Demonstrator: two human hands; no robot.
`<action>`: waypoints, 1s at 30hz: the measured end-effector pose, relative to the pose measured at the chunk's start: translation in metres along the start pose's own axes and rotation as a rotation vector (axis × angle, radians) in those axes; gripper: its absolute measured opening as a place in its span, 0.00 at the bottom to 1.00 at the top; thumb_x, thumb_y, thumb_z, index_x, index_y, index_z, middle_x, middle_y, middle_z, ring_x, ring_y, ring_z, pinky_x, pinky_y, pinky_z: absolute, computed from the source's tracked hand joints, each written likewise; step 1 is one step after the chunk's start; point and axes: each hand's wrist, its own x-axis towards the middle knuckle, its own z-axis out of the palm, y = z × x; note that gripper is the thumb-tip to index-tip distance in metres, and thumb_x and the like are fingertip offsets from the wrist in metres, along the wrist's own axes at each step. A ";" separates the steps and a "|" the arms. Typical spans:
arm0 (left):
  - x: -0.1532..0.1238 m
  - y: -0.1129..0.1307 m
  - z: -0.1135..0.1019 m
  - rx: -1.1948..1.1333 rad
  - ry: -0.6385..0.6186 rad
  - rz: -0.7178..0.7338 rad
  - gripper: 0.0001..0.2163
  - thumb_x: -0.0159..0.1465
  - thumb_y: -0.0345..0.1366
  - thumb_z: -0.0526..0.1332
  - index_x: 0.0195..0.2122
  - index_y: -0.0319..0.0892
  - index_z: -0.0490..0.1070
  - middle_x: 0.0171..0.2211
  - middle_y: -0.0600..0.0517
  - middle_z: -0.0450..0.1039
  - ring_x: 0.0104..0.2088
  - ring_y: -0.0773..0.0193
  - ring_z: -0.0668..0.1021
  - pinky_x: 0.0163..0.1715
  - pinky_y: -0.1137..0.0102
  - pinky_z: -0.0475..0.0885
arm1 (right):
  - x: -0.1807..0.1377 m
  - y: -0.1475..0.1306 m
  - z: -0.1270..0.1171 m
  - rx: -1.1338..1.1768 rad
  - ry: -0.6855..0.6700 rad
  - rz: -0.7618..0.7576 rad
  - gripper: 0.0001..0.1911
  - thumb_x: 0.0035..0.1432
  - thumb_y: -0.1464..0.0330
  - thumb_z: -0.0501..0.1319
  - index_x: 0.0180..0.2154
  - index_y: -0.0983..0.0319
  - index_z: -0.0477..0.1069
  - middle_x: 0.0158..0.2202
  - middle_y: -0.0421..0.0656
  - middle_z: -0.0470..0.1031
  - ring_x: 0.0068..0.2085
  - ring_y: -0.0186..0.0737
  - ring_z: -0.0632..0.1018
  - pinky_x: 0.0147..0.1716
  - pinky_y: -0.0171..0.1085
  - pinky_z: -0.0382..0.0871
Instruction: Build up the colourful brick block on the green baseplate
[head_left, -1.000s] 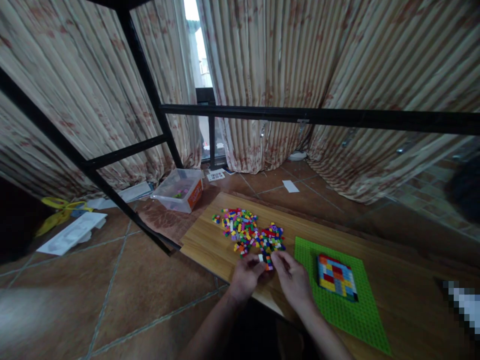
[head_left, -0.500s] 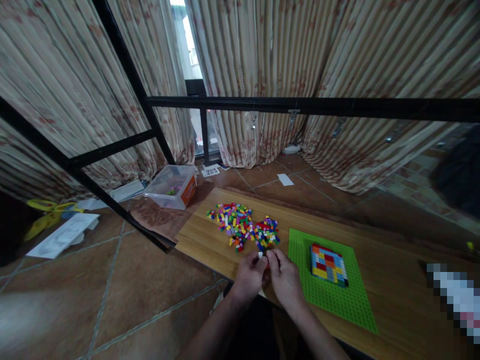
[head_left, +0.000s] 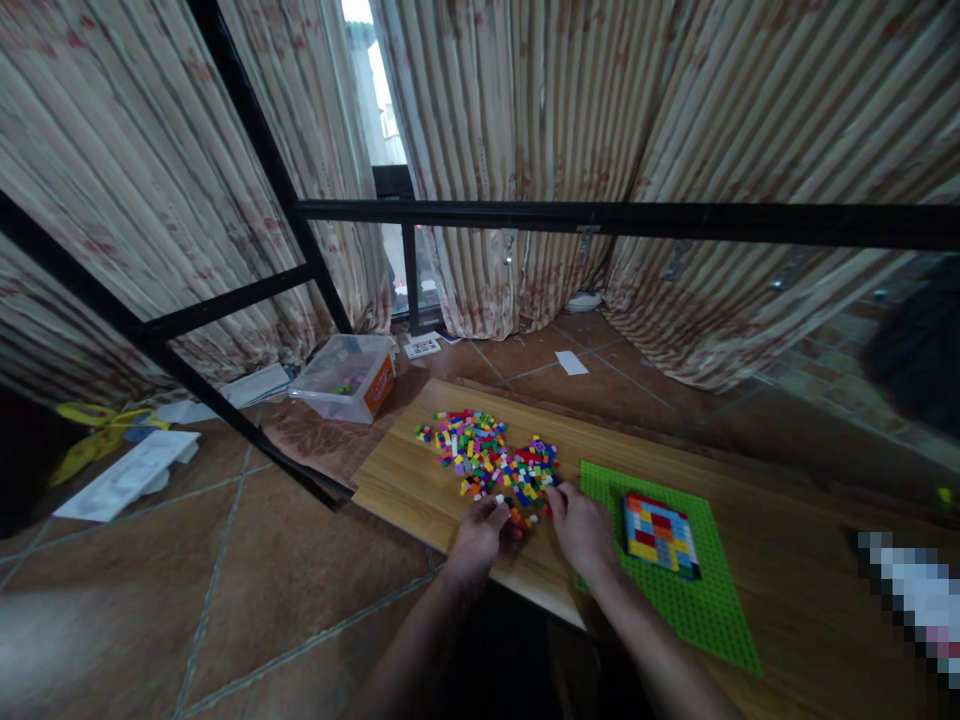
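Observation:
My left hand (head_left: 477, 540) is closed, with a small white toy brick (head_left: 500, 499) showing at its thumb and fingertip. Orange and other bricks lie just beyond its fingers. My right hand (head_left: 585, 532) reaches to the near right edge of a pile of mixed toy bricks (head_left: 469, 440). Its fingers are pinched together, and whatever is between them is too small to make out. To the right of that hand lies a green studded baseplate (head_left: 716, 600), bearing a flat multicoloured brick block (head_left: 660, 537).
The wooden table (head_left: 397, 480) carries the bricks and baseplate. A clear plastic box (head_left: 337, 385) with an orange label stands on the floor past its left end. Black metal bars (head_left: 487, 212) cross in front of the curtains (head_left: 570, 110). A white foam tray (head_left: 124, 475) lies at left.
My hands were together in front of the pile and have moved apart. The left went slightly left with the white brick; the right reached to the pile's edge.

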 end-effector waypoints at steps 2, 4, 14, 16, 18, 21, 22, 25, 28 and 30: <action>0.002 0.000 -0.002 0.048 0.004 0.004 0.16 0.48 0.47 0.68 0.26 0.41 0.66 0.20 0.56 0.69 0.21 0.70 0.72 0.22 0.74 0.65 | 0.006 0.000 0.002 -0.123 -0.043 -0.011 0.17 0.67 0.62 0.49 0.34 0.62 0.72 0.24 0.48 0.77 0.25 0.41 0.77 0.24 0.36 0.57; 0.002 0.000 -0.002 0.083 0.002 0.003 0.15 0.48 0.46 0.68 0.26 0.41 0.67 0.20 0.55 0.70 0.20 0.69 0.72 0.21 0.74 0.65 | 0.007 -0.002 0.004 -0.168 -0.067 -0.022 0.16 0.67 0.62 0.50 0.36 0.62 0.72 0.26 0.49 0.78 0.26 0.43 0.78 0.24 0.36 0.56; -0.010 0.007 0.008 0.113 -0.075 0.049 0.19 0.45 0.48 0.71 0.26 0.40 0.68 0.22 0.52 0.75 0.19 0.68 0.73 0.19 0.73 0.65 | -0.014 -0.020 -0.018 0.362 -0.099 -0.036 0.20 0.65 0.55 0.48 0.34 0.59 0.71 0.28 0.43 0.78 0.29 0.40 0.78 0.28 0.34 0.62; -0.012 0.009 0.009 0.115 -0.110 0.051 0.20 0.45 0.50 0.71 0.26 0.39 0.68 0.22 0.52 0.75 0.19 0.69 0.73 0.19 0.74 0.65 | -0.017 -0.024 -0.020 0.499 -0.159 -0.042 0.20 0.64 0.54 0.49 0.30 0.59 0.70 0.25 0.41 0.77 0.27 0.38 0.77 0.28 0.33 0.63; -0.014 0.010 0.009 0.121 -0.146 0.053 0.21 0.45 0.51 0.71 0.26 0.39 0.69 0.22 0.52 0.74 0.19 0.69 0.74 0.19 0.75 0.64 | -0.021 -0.026 -0.018 0.575 -0.182 -0.032 0.20 0.63 0.54 0.51 0.28 0.59 0.69 0.21 0.39 0.74 0.25 0.37 0.75 0.27 0.33 0.63; -0.017 0.009 0.005 0.123 -0.196 0.050 0.21 0.46 0.51 0.71 0.26 0.38 0.69 0.21 0.52 0.73 0.20 0.69 0.73 0.20 0.75 0.64 | -0.027 -0.025 -0.013 0.657 -0.197 -0.005 0.19 0.62 0.54 0.52 0.27 0.59 0.69 0.20 0.38 0.72 0.24 0.37 0.74 0.26 0.33 0.63; -0.018 0.007 0.004 0.117 -0.209 0.041 0.20 0.46 0.51 0.71 0.26 0.38 0.69 0.21 0.52 0.73 0.20 0.70 0.73 0.20 0.75 0.64 | -0.029 -0.024 -0.010 0.693 -0.208 0.008 0.19 0.61 0.53 0.53 0.27 0.59 0.68 0.20 0.38 0.72 0.24 0.37 0.73 0.26 0.33 0.63; -0.022 0.003 -0.001 0.082 -0.245 -0.002 0.19 0.48 0.49 0.71 0.28 0.38 0.70 0.22 0.52 0.73 0.20 0.72 0.72 0.22 0.76 0.65 | -0.037 -0.021 -0.002 0.807 -0.241 0.060 0.23 0.60 0.49 0.52 0.25 0.59 0.67 0.20 0.38 0.70 0.23 0.37 0.72 0.25 0.34 0.64; -0.023 0.000 -0.005 0.065 -0.279 -0.028 0.19 0.48 0.48 0.71 0.29 0.37 0.70 0.23 0.52 0.74 0.19 0.73 0.72 0.23 0.75 0.66 | -0.040 -0.017 0.004 0.859 -0.258 0.107 0.26 0.58 0.45 0.52 0.23 0.59 0.65 0.18 0.38 0.68 0.22 0.36 0.70 0.24 0.34 0.64; -0.020 -0.001 -0.005 0.071 -0.281 -0.030 0.20 0.48 0.49 0.71 0.30 0.37 0.70 0.23 0.52 0.74 0.19 0.73 0.72 0.23 0.75 0.67 | -0.036 -0.015 0.004 0.798 -0.242 0.094 0.26 0.59 0.46 0.51 0.23 0.60 0.66 0.18 0.38 0.68 0.22 0.36 0.70 0.24 0.34 0.62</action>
